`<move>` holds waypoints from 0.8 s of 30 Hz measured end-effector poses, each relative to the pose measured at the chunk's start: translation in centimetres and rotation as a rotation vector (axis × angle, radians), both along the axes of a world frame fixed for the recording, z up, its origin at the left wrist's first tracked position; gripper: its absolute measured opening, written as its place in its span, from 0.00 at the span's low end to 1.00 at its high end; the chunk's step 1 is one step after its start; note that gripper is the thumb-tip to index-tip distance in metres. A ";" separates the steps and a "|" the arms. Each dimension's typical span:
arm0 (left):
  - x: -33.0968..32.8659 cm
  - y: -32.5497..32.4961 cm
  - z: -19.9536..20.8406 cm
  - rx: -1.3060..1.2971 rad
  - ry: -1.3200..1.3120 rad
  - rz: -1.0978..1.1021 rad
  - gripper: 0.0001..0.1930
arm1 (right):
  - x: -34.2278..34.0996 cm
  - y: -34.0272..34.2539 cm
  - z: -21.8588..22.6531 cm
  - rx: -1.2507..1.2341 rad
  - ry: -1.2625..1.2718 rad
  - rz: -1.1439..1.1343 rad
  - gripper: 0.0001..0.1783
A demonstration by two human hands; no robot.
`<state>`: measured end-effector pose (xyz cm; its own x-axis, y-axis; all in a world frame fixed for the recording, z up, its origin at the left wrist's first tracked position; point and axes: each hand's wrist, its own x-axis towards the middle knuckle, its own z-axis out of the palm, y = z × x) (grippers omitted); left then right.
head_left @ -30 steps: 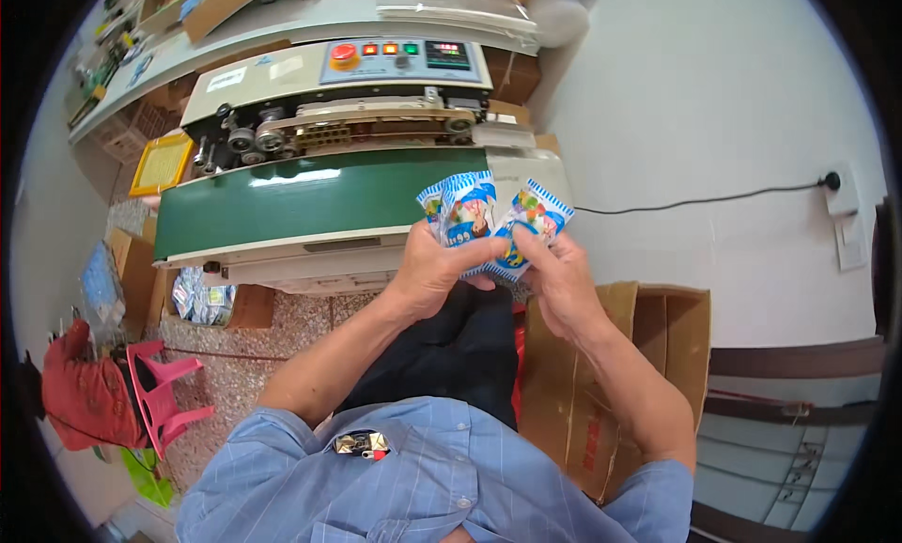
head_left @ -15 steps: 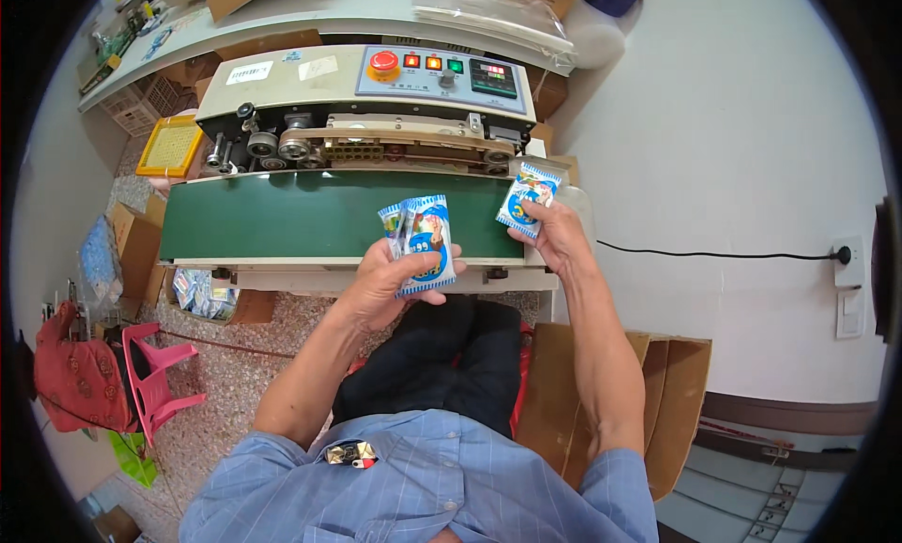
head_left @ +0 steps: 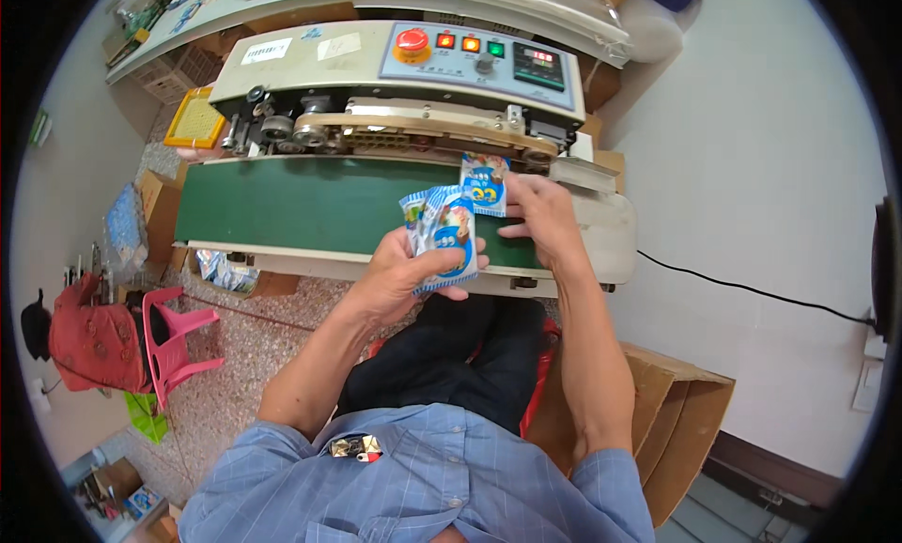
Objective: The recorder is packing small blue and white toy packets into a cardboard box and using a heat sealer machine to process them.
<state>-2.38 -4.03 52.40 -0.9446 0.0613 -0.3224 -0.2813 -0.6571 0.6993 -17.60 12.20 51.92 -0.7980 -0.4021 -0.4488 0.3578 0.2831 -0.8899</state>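
Observation:
My left hand [head_left: 413, 271] is closed on a few small blue-and-white packets [head_left: 449, 238], fanned over one another, with the thumb across the front one. Just beyond them, another blue-and-white packet [head_left: 486, 184] is at the green belt [head_left: 319, 200] of a band sealing machine. Its upper edge meets the machine's brown sealing band [head_left: 423, 128]. At that packet's right edge is my right hand [head_left: 540, 219], fingers apart and the fingertips beside or touching it. No thumb shows across the packet's face.
The sealing machine's panel [head_left: 479, 64] has a red knob and lit buttons. An open cardboard box [head_left: 676, 407] stands by my right arm. At the left are a pink chair [head_left: 174, 341] and a box of packets [head_left: 225, 272] below the belt. A shelf [head_left: 395, 3] runs behind.
My right hand has brought its packet left from the machine's right end to the sealing band, and its fingers have spread. The left hand still holds its packets. The view has shifted slightly.

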 end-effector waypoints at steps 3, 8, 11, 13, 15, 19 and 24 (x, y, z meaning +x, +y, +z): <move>-0.3 0.2 0.0 -0.020 -0.011 0.010 0.20 | 3.0 1.2 0.7 -0.004 0.214 -0.096 0.24; 0.3 1.3 -0.5 0.081 0.059 -0.059 0.18 | 7.9 2.3 0.2 -0.401 -0.046 -0.046 0.17; 1.0 1.7 -0.6 0.092 0.091 -0.064 0.17 | 9.9 2.3 1.1 -0.341 0.085 -0.129 0.11; 1.7 2.1 -0.7 0.063 0.114 -0.055 0.17 | 10.7 2.6 1.1 -0.324 0.089 -0.126 0.10; 2.3 2.4 -0.8 0.026 0.095 -0.056 0.17 | 11.5 3.0 0.7 -0.308 0.091 -0.121 0.09; 3.3 3.2 -1.0 -0.018 0.114 -0.029 0.17 | 12.5 3.8 0.1 -0.415 0.071 -0.092 0.08; 3.4 4.6 -0.7 -0.073 -0.008 0.138 0.17 | 12.9 4.8 -0.3 -0.526 0.129 -0.141 0.06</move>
